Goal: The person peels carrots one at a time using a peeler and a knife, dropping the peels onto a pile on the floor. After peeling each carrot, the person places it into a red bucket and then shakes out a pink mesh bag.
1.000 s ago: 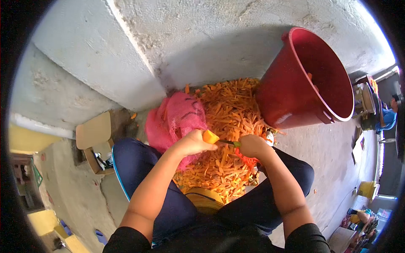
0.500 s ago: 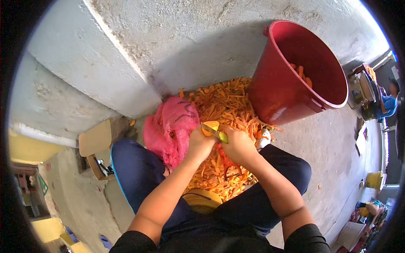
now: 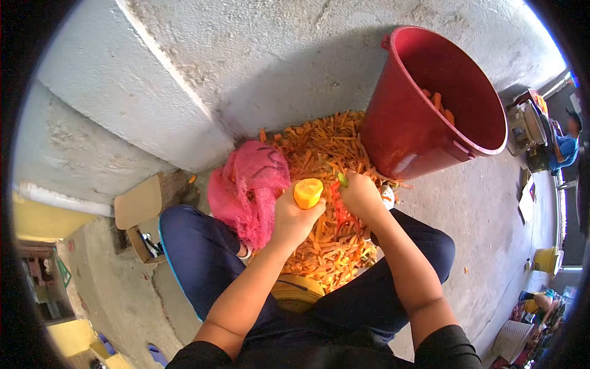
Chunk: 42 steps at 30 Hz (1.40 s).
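Observation:
My left hand [image 3: 294,220] is wrapped round a thick peeled carrot [image 3: 308,193], its bright cut end facing up toward me. To its right, my right hand [image 3: 361,195] is closed round the yellow-green handle of a knife [image 3: 342,179]; the blade does not show clearly now. The two hands are apart, above a wide heap of carrot peelings [image 3: 326,147] on the floor. Something red and strip-like [image 3: 342,209] shows on the heap just below my right hand. A pink mesh sack [image 3: 249,184] lies crumpled beside my left hand.
A large red bucket [image 3: 418,117] with carrots inside leans at the right of the peelings, by the wall [image 3: 276,67]. A yellow container [image 3: 296,293] is between my legs. An open cardboard box [image 3: 144,243] sits at left. A person in blue [image 3: 564,150] is far right.
The knife has come off the carrot's end as my right hand moved right and slightly up. The carrot now stands with its cut face toward me.

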Available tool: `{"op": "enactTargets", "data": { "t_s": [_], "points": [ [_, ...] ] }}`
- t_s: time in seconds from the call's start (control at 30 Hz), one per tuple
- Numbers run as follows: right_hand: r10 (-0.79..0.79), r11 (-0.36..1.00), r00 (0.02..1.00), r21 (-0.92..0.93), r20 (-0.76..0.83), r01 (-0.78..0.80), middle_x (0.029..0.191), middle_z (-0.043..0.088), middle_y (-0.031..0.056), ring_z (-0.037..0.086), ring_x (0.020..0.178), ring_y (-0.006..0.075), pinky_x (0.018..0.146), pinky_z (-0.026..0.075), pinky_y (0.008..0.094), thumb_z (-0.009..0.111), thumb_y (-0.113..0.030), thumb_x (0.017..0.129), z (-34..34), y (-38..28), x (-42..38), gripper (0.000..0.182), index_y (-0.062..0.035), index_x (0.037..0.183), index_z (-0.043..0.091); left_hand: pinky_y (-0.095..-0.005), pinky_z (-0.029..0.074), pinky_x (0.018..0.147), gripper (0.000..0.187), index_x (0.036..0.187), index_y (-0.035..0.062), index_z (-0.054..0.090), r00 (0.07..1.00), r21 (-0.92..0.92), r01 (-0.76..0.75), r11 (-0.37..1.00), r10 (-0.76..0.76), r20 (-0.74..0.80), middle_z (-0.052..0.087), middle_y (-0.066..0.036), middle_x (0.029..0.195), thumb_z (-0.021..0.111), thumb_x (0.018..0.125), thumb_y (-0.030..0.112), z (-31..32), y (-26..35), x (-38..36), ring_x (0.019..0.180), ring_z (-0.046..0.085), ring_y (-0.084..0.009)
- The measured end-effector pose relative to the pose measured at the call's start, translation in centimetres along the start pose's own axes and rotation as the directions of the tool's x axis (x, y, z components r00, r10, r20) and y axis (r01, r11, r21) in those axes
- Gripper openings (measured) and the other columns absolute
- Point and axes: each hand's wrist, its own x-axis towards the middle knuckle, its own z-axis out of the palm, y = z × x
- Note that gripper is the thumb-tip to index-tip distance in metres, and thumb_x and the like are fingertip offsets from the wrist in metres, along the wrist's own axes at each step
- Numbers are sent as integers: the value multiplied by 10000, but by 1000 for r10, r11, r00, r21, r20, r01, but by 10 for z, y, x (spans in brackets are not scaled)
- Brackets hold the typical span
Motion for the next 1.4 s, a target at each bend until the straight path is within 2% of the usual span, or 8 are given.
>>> {"op": "enactTargets", "data": {
  "t_s": [0.27,0.5,0.7,0.87,1.03,1.2,1.3,1.4],
  "points": [
    [-130,991,990,49,63,127,747,547,263,536,756,396,655,413,425,491,-171,733,-15,-15,-15,209,27,792,525,-283,445,659,285,903,25,551,996,200,44,979,-57,62,602,-90,791,633,641,102,-14,-11,6,730,579,-194],
    [3,943,989,-329,145,45,795,568,237,562,741,360,678,441,424,435,-139,709,-23,63,24,215,15,769,572,-386,474,611,141,693,51,602,722,823,-503,264,-396,568,596,-138,703,595,610,165,-23,29,16,717,590,-285],
    [-291,677,875,-563,388,475,785,569,225,555,757,362,713,430,407,479,-145,685,13,74,29,249,19,851,565,-419,391,771,603,1090,96,409,557,442,-792,421,794,242,529,-140,959,717,597,253,66,144,66,892,525,-312],
    [-216,947,958,-198,188,253,770,550,245,530,758,396,682,413,425,470,-161,719,-32,21,3,227,10,851,538,-403,409,749,493,1030,41,452,413,396,-834,384,911,-13,525,-130,972,684,644,242,42,172,77,853,519,-308],
    [-207,977,976,-26,66,209,766,530,261,502,760,417,645,394,429,496,-179,754,-90,-13,-20,220,35,806,501,-397,429,730,265,916,10,515,994,783,-101,614,29,106,568,-147,929,488,792,243,-62,33,75,889,530,-315],
    [-164,981,986,-95,41,167,752,529,255,501,759,414,642,393,421,525,-152,736,-87,-12,-3,198,33,802,496,-378,431,791,341,1009,24,549,820,932,113,343,-562,107,540,-221,1021,451,769,245,-126,-159,50,906,540,-333],
    [-157,979,986,-126,57,163,742,529,252,503,749,413,636,394,422,525,-147,736,-79,-16,9,192,30,806,496,-357,438,752,338,1035,51,539,548,-102,815,571,-816,-185,568,-208,958,459,753,218,-132,-239,34,870,555,-312],
    [-149,982,987,-106,61,155,730,529,247,507,736,411,627,396,424,521,-146,738,-71,-25,19,184,23,808,497,-348,439,723,380,1097,75,504,811,231,585,777,-565,-154,578,-203,902,468,737,192,-159,-356,51,842,557,-302]
  ]
}}
